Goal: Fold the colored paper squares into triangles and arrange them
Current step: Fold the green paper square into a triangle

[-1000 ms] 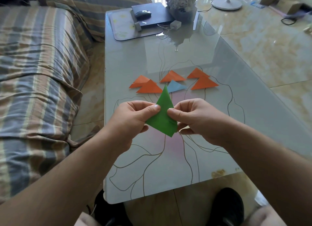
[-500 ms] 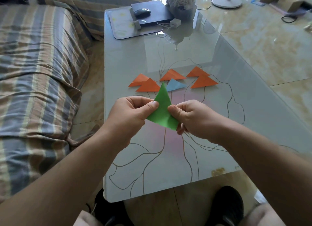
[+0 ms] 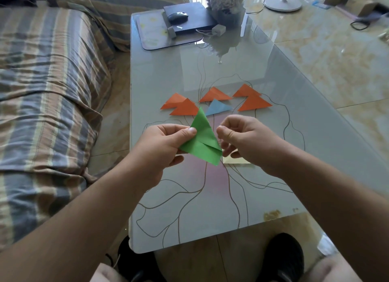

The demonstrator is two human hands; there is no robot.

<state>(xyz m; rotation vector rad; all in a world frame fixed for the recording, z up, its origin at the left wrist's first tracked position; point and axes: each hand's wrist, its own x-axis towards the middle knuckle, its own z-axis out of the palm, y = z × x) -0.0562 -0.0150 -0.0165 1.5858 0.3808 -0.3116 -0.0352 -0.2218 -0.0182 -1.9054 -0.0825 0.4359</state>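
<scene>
green paper triangle (image 3: 202,140): light, limp, creases easily. i pinch its left edge with left hand (image 3: 162,147); right hand (image 3: 246,140) curled, apparently holding nothing.

One view only, worn on the head, looking forward and steeply down along both forearms. Wide-angle, with straight edges bowed toward the frame borders. Close over the table (image 3: 273,75), its near edge low in frame, far end near the top. Left hand (image 3: 162,147) and right hand (image 3: 250,140) near centre. Sofa (image 3: 46,75) along the left, floor (image 3: 328,50) on the right, shoes (image 3: 282,258) and knees at the bottom.
</scene>
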